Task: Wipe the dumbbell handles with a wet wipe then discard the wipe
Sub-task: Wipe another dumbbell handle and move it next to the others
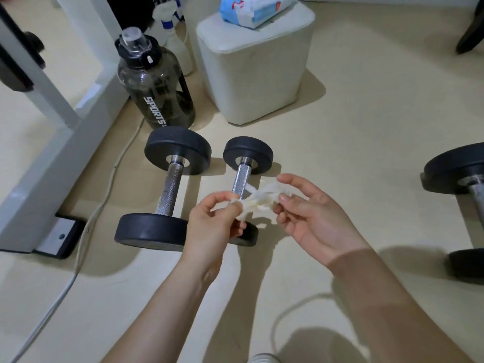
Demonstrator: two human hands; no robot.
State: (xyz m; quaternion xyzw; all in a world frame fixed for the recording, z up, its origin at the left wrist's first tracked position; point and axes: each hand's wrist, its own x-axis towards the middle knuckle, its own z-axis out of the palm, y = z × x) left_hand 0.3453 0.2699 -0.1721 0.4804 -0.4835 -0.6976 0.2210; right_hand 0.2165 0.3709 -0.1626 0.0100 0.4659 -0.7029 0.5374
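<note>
Two black dumbbells lie side by side on the floor. The larger dumbbell (171, 188) is on the left and shows its whole knurled steel handle. The smaller dumbbell (242, 179) lies to its right, with its near end hidden behind my hands. A crumpled white wet wipe (258, 201) is stretched between my left hand (213, 226) and my right hand (311, 218), just above the smaller dumbbell's handle. Both hands pinch the wipe with their fingertips. A third dumbbell (463, 205) lies at the right edge, partly cut off.
A dark sports water bottle (155, 82) stands behind the dumbbells. Beside it is a white bin (258, 64) with a pack of wipes (255, 9) on its lid. A white frame (52, 127) and a cable (86, 231) run along the left.
</note>
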